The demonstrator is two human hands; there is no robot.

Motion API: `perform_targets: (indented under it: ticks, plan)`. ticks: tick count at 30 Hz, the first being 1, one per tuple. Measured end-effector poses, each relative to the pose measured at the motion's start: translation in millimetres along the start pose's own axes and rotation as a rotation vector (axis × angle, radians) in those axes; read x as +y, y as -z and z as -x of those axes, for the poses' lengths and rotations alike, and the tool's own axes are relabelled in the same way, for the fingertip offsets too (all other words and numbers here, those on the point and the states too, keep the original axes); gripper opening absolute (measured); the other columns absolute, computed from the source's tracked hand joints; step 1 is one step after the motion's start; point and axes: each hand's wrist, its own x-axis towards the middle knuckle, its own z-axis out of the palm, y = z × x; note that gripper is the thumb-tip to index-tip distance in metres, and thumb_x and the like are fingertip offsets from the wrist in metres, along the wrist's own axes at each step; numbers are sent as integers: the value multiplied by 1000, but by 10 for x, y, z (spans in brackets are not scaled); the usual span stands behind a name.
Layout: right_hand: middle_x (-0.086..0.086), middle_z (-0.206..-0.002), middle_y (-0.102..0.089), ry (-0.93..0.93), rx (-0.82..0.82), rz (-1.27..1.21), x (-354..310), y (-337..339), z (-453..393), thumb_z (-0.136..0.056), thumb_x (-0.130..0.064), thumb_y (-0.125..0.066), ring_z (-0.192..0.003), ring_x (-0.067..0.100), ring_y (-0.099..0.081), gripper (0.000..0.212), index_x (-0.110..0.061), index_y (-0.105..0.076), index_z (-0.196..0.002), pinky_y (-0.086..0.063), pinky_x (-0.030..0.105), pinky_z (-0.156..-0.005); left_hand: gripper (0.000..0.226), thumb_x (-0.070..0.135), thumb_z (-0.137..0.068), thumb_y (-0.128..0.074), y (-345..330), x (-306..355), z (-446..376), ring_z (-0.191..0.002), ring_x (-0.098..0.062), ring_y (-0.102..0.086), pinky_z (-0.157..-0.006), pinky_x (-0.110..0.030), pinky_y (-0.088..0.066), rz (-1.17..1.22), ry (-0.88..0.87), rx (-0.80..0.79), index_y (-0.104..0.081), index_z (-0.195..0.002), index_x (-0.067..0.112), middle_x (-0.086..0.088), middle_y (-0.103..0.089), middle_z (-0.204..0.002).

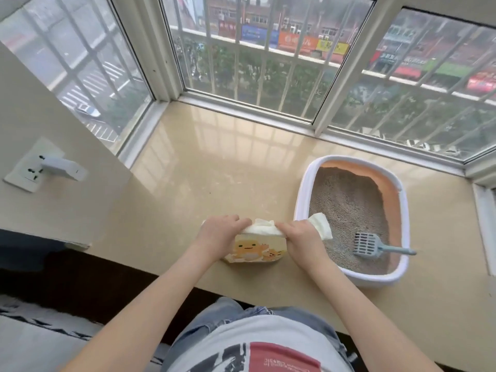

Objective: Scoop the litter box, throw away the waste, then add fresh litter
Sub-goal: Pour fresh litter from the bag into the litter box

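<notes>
Both hands, left hand [218,232] and right hand [298,237], have fingers curled tight on the soft, crumpling top of the litter bag [257,248], likely heavy, standing on the tabletop [188,197] just left of the litter box [303,183].

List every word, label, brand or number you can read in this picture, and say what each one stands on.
None can be read with certainty.
Cream litter bag with orange cartoon animals: pictures only, no text visible.
White shirt with red patch: small white lettering, upside down and too blurred to read.
Coloured shop signs across the street: characters too blurred to read.
White wall socket with plugged adapter: no legible marking.
</notes>
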Motion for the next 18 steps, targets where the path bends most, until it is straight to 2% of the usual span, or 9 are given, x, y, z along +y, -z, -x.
perform_targets:
  ticks: [3,6,8,10,13,16,18]
  plan:
    - [6,-95,-67,-43,-114,-23,81,66,-66,-73,-1,-60,-91,32,-61,49,-15,-62,-120,-40,38,-79,50,9,-78,-45,59,28,-152,-90,-20,-51,-63,-28,-34,69,44,-8,-49,-124,27,4,-56,-99]
    - [-3,-109,-61,-37,-201,77,132,108,-121,-78,-28,-63,-107,24,-52,67,-29,-41,-141,-32,36,-82,42,20,-78,-54,91,69,-246,-101,-20,-46,-76,-26,-34,67,51,-85,-50,-120,24,3,-51,-112]
    - [-6,-114,-58,-9,-248,154,149,138,-130,-75,-43,-65,-110,23,-46,80,-36,-28,-145,-31,37,-82,40,24,-77,-58,95,133,-266,-104,-21,-45,-79,-27,-34,68,72,-150,-48,-116,22,1,-50,-113]
    - [-6,-115,-56,2,-249,164,168,170,-115,-71,-50,-66,-111,23,-42,87,-39,-23,-146,-33,39,-83,41,28,-75,-60,74,200,-257,-101,-23,-47,-75,-28,-29,100,95,-164,-43,-112,21,0,-53,-106]
    - [-5,-114,-51,32,-248,152,172,222,-94,-64,-60,-69,-112,21,-38,98,-40,-20,-146,-34,39,-86,58,34,-71,-64,58,255,-222,-102,-25,-48,-76,-29,-28,169,137,-147,-38,-121,22,0,-56,-107]
    - [-5,-116,-51,39,-251,86,178,337,-105,-61,-67,-70,-112,21,-40,103,-42,-18,-147,-35,39,-90,76,43,-69,-70,101,275,-178,-111,-23,-43,-90,-30,-32,169,141,-93,-33,-132,23,1,-50,-117]
    - [-3,-115,-55,15,-242,25,193,436,-123,-64,-63,-70,-112,21,-49,98,-42,-20,-146,-38,38,-92,84,49,-69,-72,147,286,-127,-114,-21,-38,-99,-31,-29,154,124,-45,-31,-138,24,1,-45,-119]
